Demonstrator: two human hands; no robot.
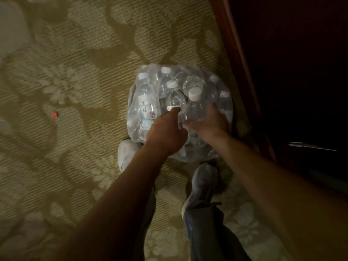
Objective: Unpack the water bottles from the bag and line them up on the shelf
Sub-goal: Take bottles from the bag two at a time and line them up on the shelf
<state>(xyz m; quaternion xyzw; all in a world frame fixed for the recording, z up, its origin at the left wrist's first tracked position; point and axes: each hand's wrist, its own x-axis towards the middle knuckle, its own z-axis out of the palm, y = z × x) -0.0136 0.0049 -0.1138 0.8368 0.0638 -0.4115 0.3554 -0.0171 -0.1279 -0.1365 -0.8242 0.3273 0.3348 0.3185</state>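
A clear plastic bag full of several water bottles with white caps sits on the carpet in front of my feet. My right hand is wrapped around one clear bottle whose white cap stands above the others. My left hand reaches into the bag, its fingers on a second bottle beside the first; whether it grips it I cannot tell. A labelled bottle lies at the bag's left side.
Patterned beige carpet covers the floor. A dark wooden cabinet or shelf unit with a reddish edge stands to the right. My two shoes are just below the bag. A small red scrap lies on the left.
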